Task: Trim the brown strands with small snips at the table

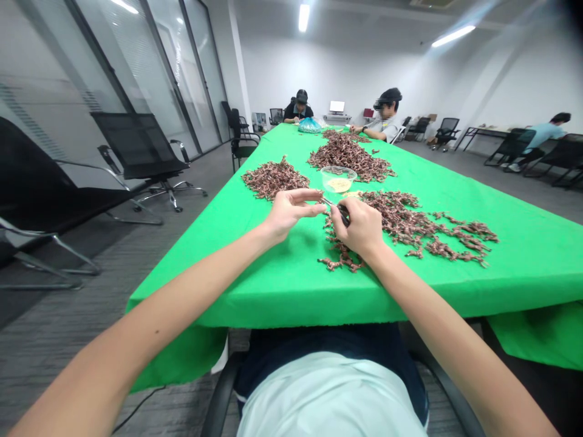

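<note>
Over the near part of the table, my left hand (291, 212) is closed in a pinch, with a small brown figure, mostly hidden, at its fingertips. My right hand (362, 226) is wrapped round a small tool (345, 215) with a dark handle. Its thin metal tip points left and meets the left fingertips. Below and right of my right hand lies a loose pile of small brown figures (401, 215). Just beyond both hands stands a clear plastic bowl (339, 173) with pale yellow bits in it; more such bits lie beside it.
A green cloth (255, 267) covers the long table. More brown figures form a heap (273, 177) at left and a larger heap (348, 155) behind the bowl. Two people sit at the far end near a blue bag (310, 125). Black chairs (141, 145) stand at left.
</note>
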### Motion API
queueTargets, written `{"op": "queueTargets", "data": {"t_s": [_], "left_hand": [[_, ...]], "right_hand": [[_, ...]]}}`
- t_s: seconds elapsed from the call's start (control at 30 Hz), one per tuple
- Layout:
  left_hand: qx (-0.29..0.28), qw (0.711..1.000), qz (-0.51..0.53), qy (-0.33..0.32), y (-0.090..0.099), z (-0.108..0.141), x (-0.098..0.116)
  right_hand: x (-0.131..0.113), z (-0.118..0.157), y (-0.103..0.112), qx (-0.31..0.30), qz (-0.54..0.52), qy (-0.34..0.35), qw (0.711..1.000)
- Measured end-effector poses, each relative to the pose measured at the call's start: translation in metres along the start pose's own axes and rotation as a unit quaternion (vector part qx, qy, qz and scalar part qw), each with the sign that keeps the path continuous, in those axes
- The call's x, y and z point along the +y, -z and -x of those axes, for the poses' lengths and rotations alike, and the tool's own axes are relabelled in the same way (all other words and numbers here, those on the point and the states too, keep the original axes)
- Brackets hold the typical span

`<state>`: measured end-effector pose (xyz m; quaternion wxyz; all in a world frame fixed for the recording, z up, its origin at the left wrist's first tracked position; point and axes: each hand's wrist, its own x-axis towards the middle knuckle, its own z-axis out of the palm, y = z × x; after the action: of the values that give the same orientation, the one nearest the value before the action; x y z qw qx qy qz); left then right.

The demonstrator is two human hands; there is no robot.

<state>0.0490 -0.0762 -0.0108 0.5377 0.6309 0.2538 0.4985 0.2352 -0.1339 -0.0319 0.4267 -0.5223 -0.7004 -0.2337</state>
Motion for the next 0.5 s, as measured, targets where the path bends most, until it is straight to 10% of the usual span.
{"op": "queueTargets", "data": {"t_s": [0.5], "left_hand": [[-0.030, 0.999, 0.013, -0.009, -0.0049, 0.0033, 0.0047]], "right_hand": [[-0.0017, 0.0010, -0.0019, -0.002, -0.029, 0.004, 1.000]]}}
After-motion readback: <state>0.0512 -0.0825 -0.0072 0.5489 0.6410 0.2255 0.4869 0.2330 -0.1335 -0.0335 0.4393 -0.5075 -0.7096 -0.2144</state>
